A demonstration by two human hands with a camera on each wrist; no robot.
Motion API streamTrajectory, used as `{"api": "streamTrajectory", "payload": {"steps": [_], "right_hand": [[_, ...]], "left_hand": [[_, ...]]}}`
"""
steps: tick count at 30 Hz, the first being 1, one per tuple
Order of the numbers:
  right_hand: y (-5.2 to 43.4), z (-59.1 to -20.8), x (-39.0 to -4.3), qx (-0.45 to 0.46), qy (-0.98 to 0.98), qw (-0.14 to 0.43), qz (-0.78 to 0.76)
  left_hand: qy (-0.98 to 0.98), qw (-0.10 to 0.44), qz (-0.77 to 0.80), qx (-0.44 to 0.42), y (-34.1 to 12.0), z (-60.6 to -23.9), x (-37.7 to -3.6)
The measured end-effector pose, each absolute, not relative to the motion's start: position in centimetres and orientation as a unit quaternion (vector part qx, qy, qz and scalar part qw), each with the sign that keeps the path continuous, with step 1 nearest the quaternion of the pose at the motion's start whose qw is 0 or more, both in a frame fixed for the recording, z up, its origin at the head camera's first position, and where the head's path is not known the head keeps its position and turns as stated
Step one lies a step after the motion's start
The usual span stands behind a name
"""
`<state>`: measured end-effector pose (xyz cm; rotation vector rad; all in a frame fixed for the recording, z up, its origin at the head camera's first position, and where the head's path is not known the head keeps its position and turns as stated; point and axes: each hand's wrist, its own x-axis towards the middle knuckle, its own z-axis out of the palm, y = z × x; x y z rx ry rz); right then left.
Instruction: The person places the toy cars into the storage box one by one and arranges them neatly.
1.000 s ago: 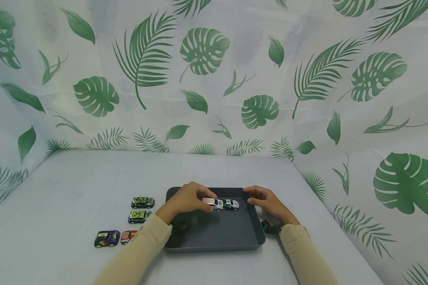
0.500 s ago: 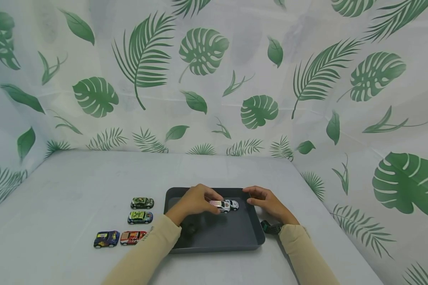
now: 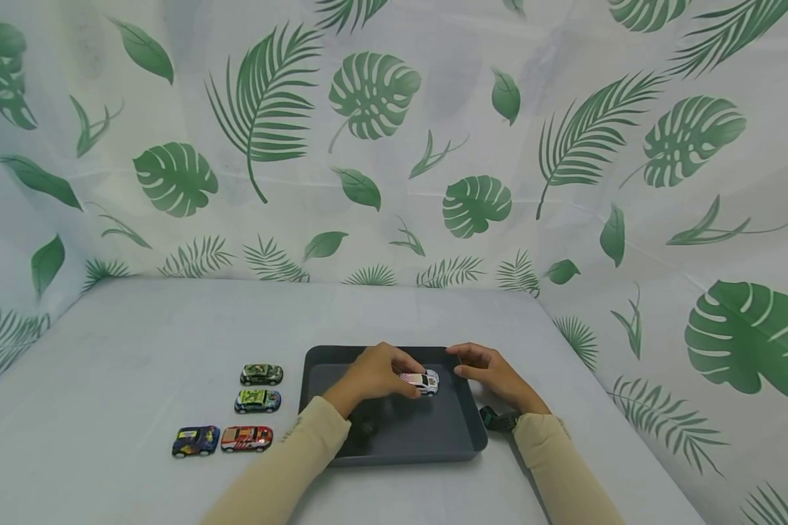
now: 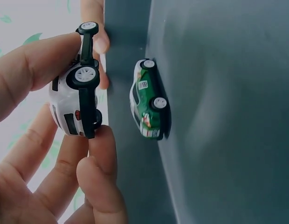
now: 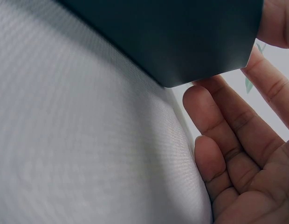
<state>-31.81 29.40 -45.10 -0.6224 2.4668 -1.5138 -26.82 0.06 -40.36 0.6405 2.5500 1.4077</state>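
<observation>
My left hand (image 3: 376, 375) pinches a white toy car (image 4: 72, 100) between thumb and fingers, over the dark grey tray (image 3: 400, 437). In the left wrist view, the car's underside edge and wheels face the tray. A green-and-white toy car (image 4: 149, 105) stands inside the tray near its far wall; from the head view it is hidden behind the held car. At the tray's far right corner, my right hand (image 3: 495, 373) holds the rim with thumb and fingertips. The right wrist view shows the fingers (image 5: 228, 116) along the outside of that corner.
Left of the tray, a dark green toy car (image 3: 261, 374) and a lime green one (image 3: 257, 400) stand one before the other. Nearer, a dark blue toy car (image 3: 195, 441) and a red one (image 3: 246, 438) stand side by side. A leaf-print cloth (image 3: 381, 219) hangs behind.
My left hand has carried the white car rightward across the tray, covering the green-and-white car in the head view. The red car has come into full view. My right hand has stayed put.
</observation>
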Motion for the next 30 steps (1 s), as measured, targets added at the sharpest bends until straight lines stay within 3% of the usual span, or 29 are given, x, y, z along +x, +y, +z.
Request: {"api": "streamTrajectory", "payload": {"steps": [30], "right_hand": [[29.5, -45.1, -31.8, -0.217, 0.824, 0.094, -0.515]], "left_hand": [[0.914, 0.056, 0.375, 0.144, 2.9, -40.8, -26.7]]}}
